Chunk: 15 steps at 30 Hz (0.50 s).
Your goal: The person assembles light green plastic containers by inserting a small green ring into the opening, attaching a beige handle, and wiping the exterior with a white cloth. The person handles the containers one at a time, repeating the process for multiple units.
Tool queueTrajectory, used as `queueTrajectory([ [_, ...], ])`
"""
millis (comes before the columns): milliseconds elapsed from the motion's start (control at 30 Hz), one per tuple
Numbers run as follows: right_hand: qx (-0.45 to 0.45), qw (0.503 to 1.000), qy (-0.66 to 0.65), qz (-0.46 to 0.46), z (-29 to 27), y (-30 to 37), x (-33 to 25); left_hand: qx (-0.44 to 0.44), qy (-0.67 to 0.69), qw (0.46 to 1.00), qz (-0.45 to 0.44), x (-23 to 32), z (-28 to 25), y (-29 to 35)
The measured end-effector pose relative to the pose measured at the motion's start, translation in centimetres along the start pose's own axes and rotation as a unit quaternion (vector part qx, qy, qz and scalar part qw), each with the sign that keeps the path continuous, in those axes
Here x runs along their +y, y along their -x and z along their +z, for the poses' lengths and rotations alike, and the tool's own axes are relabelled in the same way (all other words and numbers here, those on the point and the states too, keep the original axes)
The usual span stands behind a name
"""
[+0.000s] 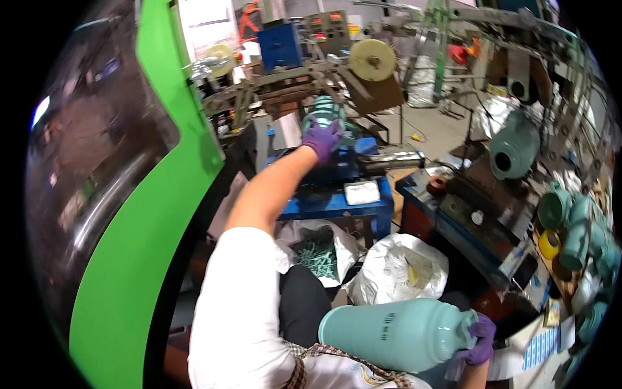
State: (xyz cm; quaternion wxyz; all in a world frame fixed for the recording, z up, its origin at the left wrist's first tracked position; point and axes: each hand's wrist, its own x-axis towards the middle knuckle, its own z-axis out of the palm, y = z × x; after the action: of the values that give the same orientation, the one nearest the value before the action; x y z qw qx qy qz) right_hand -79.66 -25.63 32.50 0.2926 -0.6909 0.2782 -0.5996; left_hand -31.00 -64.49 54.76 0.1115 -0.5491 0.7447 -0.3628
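A pale teal thermos casing [395, 334] with small dark printing lies sideways across my lap. My right hand [479, 339], in a purple glove, is closed around its narrow neck end at the right. My left arm stretches far forward to a blue machine bench [337, 204]. There my purple-gloved left hand [321, 138] rests with its fingers over a second, ribbed teal casing [324, 111] in the machine. The underside of that casing and part of its near end are hidden by the hand.
A green machine frame [129, 272] curves along the left. White sacks [402, 259], one with teal trimmings [317, 256], stand below the bench. A folded white cloth [361, 192] lies on it. Another casing [514, 149] sits on a right-hand machine; several teal parts [576, 240] pile far right.
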Motion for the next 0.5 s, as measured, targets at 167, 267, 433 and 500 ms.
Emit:
queueTrajectory([
  [167, -0.217, 0.973, -0.069, -0.045, 6.5, -8.3, -0.4, -0.034, -0.11, 0.983, 0.14, -1.8, -2.7, 2.5],
  [267, -0.186, 0.978, -0.095, -0.015, 7.0, -11.0, 0.0, 0.088, 0.554, 0.79, 0.248, 9.2, -13.8, 8.0],
  [433, -0.08, 0.964, -0.245, 0.063, 11.9, -13.9, -3.9, -0.046, 0.484, 0.715, 0.502, 13.8, -24.6, 20.5],
  [500, -0.157, 0.963, -0.218, 0.038, 10.8, -15.7, -4.1, -0.07, 0.437, 0.765, 0.468, 12.5, -23.6, 21.1],
])
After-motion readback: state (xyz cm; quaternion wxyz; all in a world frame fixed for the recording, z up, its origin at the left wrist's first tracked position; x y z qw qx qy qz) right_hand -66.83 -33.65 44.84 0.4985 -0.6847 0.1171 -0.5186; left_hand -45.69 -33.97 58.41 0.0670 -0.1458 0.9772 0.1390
